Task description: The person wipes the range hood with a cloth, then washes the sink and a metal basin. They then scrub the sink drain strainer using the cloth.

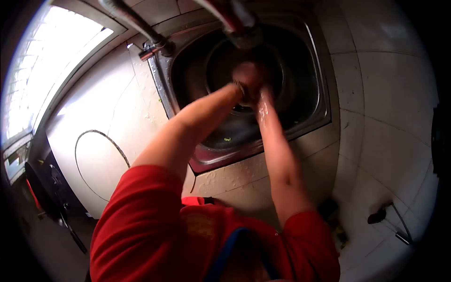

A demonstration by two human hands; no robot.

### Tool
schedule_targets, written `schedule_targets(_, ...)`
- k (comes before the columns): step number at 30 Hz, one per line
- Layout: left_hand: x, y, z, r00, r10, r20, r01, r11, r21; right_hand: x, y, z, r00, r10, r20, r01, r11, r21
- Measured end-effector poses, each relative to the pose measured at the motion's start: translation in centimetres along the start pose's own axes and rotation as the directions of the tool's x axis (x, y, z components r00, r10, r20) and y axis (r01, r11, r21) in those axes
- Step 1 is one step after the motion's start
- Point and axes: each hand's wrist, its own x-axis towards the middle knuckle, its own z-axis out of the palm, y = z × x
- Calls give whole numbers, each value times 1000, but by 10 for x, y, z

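Both of my hands are down in a metal sink (324,101), close together over a round dark basin or pot (282,70) standing in it. My left hand (248,73) is smeared by motion, with a dark band around its wrist, and its fingers cannot be made out. Just beside it, my right hand (264,90) is in shadow and partly hidden; its forearm glistens with water. Whether either hand grips anything does not show. Above the hands hangs a faucet (244,35), blurred, with a red part on its neck.
A metal pipe with a valve (162,46) stands at the sink's upper left corner. Green scraps (227,139) lie in the sink. Wet tiled counter (141,101) surrounds it, with a thin looped cord (101,132) on the left. A bright window (42,61) is farther left.
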Motion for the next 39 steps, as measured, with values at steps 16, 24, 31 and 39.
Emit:
schedule_targets(16, -1, -61, -2, 997, -52, -63, -9, 698, -716, -65, -65, 17, 972, -35, 234, 75, 983, -165)
schedule_targets(24, -35, 10, -27, 843, 500, -198, -533, 825, -188, -37, -12, -19, 774, -279, 568, 5, 900, 435)
schedule_targets(31, -27, 17, -44, 923, 330, 197, -380, 857, 349, -44, -9, 18, 988, 72, 136, -102, 967, 233)
schedule_targets(39, -29, 7, 19, 940, 42, -337, -58, 998, -38, -60, -39, 27, 992, -119, 29, 119, 993, 5)
